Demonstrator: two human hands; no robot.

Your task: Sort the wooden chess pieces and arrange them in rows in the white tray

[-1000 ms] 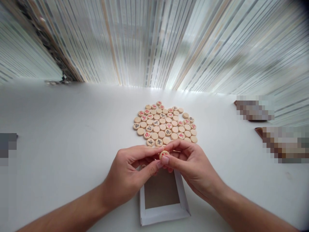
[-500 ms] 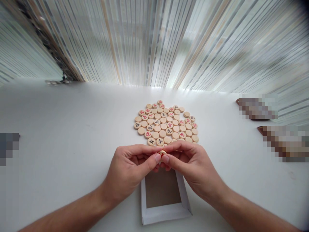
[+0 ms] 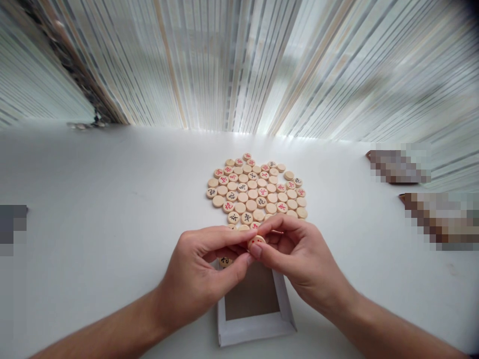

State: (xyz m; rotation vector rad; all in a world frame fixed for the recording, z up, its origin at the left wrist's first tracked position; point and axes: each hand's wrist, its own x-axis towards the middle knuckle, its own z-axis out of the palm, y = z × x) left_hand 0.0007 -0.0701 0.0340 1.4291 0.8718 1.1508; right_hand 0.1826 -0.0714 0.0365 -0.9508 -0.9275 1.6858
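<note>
A round wooden xiangqi piece (image 3: pixel 256 241) with red markings is held over the near side of the group, its face tilted toward me. My right hand (image 3: pixel 301 252) pinches it, the thumb lying across its lower face. Against its left side, my left hand (image 3: pixel 200 262) closes with index fingertip and thumb tip. Just beyond both hands, many similar xiangqi pieces (image 3: pixel 252 205) lie flat, some with red or black characters, others blank. Another piece with a black character (image 3: pixel 224 261) shows through the gap in my left hand. The hands hide the nearest pieces.
Below my hands lies an open white cardboard box (image 3: pixel 258 327) with a brown bottom, its far end covered. The white table (image 3: pixel 112 199) runs back to striped curtains (image 3: pixel 202 65). Two blurred brown objects (image 3: pixel 396 167) (image 3: pixel 437 214) are at the right.
The held piece has turned so that more of its red-marked face shows. My left thumb has slid down off its face, widening the gap in my left hand.
</note>
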